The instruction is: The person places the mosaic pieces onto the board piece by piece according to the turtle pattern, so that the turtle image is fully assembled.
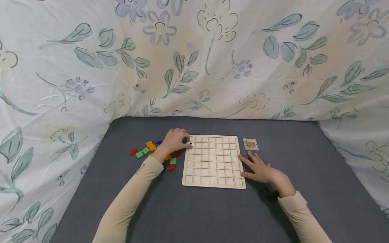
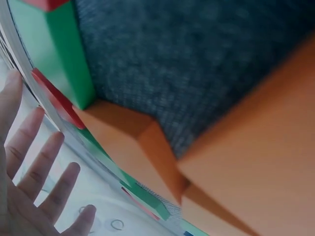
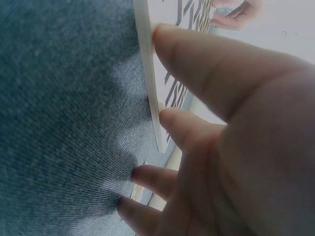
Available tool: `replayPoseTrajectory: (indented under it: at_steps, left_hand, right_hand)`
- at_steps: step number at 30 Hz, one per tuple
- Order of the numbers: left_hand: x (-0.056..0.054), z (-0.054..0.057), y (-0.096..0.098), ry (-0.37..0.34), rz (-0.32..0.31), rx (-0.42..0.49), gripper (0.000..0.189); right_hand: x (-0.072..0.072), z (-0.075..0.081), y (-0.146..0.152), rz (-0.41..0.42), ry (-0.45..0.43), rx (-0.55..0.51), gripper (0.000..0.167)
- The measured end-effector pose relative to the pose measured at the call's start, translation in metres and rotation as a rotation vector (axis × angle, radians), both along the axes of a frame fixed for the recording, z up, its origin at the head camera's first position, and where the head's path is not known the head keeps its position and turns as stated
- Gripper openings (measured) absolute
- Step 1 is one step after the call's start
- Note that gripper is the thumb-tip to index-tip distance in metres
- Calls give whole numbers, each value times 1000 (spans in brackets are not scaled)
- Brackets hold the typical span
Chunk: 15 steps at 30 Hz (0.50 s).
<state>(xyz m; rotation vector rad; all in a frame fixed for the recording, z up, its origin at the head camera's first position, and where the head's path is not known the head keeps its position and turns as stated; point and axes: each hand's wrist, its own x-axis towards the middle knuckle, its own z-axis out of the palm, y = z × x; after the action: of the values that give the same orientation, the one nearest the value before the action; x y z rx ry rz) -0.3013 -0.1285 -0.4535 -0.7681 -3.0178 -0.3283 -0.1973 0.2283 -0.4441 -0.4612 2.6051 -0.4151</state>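
Note:
In the head view my left hand point(image 1: 174, 140) is at the far left corner of a pale wooden grid board point(image 1: 211, 161). Its thumb and forefinger pinch a small white eye piece point(image 1: 190, 144) with a black dot, over a corner square. Spread fingers of that hand point(image 2: 37, 172) show at the left of the left wrist view, where the piece itself is not visible. My right hand point(image 1: 262, 169) lies at the board's right edge, fingers spread. In the right wrist view its thumb and forefinger touch the rim, while other fingertips point(image 3: 142, 173) rest on the cloth.
Left of the board lie several loose tiles: orange point(image 1: 150, 145), green point(image 1: 146, 151), red point(image 1: 133, 152) and blue point(image 1: 159, 142). A small printed card point(image 1: 250, 144) lies beyond my right hand. Behind the dark grey table point(image 1: 212, 216) hangs a floral curtain point(image 1: 194, 60).

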Motion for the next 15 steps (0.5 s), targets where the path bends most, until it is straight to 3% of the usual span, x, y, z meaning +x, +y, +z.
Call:
replayPoseTrajectory:
  at_steps: [15]
  left_hand:
    - [-1,1,-1,-82,-46,68,29]
  right_hand:
    - [0,-1,0,0,7,-6,76]
